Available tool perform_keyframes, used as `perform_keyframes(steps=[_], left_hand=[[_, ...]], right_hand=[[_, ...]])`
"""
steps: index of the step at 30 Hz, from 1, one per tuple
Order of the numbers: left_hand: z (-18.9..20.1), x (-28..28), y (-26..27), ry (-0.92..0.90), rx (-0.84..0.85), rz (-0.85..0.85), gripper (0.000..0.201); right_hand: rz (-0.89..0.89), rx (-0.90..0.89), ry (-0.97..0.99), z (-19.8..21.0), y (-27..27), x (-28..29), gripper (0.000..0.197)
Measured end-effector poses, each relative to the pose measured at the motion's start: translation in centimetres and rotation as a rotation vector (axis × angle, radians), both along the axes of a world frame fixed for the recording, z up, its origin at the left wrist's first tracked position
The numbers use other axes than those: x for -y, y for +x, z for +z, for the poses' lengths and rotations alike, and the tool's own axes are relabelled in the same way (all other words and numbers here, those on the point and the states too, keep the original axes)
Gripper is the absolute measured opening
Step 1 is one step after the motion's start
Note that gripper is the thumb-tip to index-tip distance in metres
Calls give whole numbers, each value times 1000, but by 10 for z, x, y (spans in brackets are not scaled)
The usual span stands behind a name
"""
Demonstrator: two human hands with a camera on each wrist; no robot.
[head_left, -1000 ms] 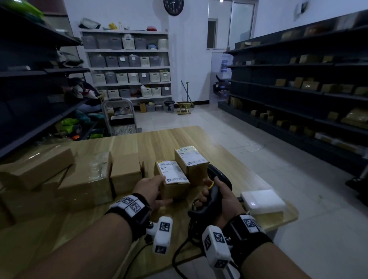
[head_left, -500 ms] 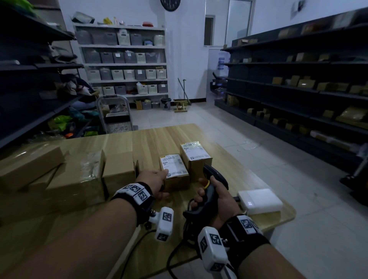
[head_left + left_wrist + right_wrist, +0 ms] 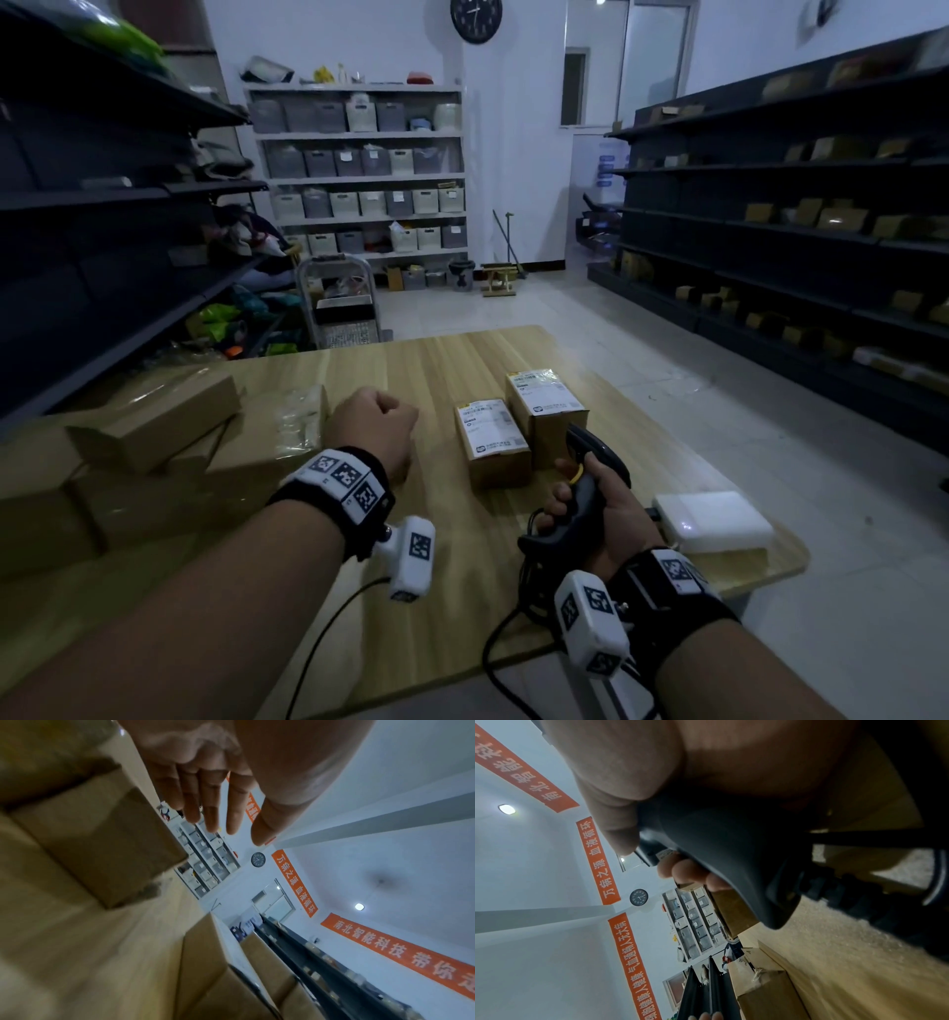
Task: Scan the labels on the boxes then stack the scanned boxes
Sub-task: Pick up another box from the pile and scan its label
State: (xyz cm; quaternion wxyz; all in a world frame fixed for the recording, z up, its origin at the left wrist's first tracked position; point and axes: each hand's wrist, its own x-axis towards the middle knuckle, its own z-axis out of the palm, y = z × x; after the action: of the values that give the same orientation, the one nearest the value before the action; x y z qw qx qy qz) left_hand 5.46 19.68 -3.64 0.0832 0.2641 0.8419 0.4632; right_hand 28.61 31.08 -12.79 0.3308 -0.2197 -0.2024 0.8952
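Two small cardboard boxes with white labels on top stand side by side on the wooden table (image 3: 436, 360): the nearer box (image 3: 492, 443) and the farther box (image 3: 545, 408). My right hand (image 3: 583, 496) grips a black barcode scanner (image 3: 600, 455) just right of the nearer box, its head pointing away from me. In the right wrist view my fingers (image 3: 687, 874) curl round the scanner's handle (image 3: 731, 852). My left hand (image 3: 375, 429) hovers left of the labelled boxes, beside the pile of plain boxes. It holds nothing, and its fingers (image 3: 205, 811) are straight.
A pile of plain brown boxes (image 3: 154, 426), some under clear tape, fills the table's left side. A white device (image 3: 714, 521) lies at the table's right edge, with the scanner cable (image 3: 493, 647) trailing over the near edge. Dark shelves line both sides of the room.
My left hand has let go of the nearer labelled box and moved left toward the pile of plain boxes. My right hand still grips the scanner in about the same place.
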Motion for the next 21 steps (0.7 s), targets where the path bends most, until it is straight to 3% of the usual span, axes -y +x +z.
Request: perform_keyframes(steps=[3, 5, 8, 11, 15, 18, 21], left_hand=[[7, 4, -6, -372, -225, -65, 40], [4, 4, -3, -599, -346, -165, 35], [-5, 5, 4, -767, -498, -223, 32], [-9, 4, 7, -753, -557, -190, 35], [-4, 4, 8, -683, -483, -193, 59], [-3, 10, 9, -632, -433, -178, 58], [-7, 19, 6, -410, -302, -114, 48]], right_hand=[[-5, 5, 9, -3, 0, -1, 36], [-6, 8, 10, -4, 0, -1, 37], [-6, 11, 7, -4, -1, -1, 37], [-4, 16, 4, -1, 1, 0, 35], [-1, 26, 2, 0, 1, 0, 35], [6, 27, 3, 0, 1, 0, 36], [5, 26, -1, 0, 1, 2, 36]])
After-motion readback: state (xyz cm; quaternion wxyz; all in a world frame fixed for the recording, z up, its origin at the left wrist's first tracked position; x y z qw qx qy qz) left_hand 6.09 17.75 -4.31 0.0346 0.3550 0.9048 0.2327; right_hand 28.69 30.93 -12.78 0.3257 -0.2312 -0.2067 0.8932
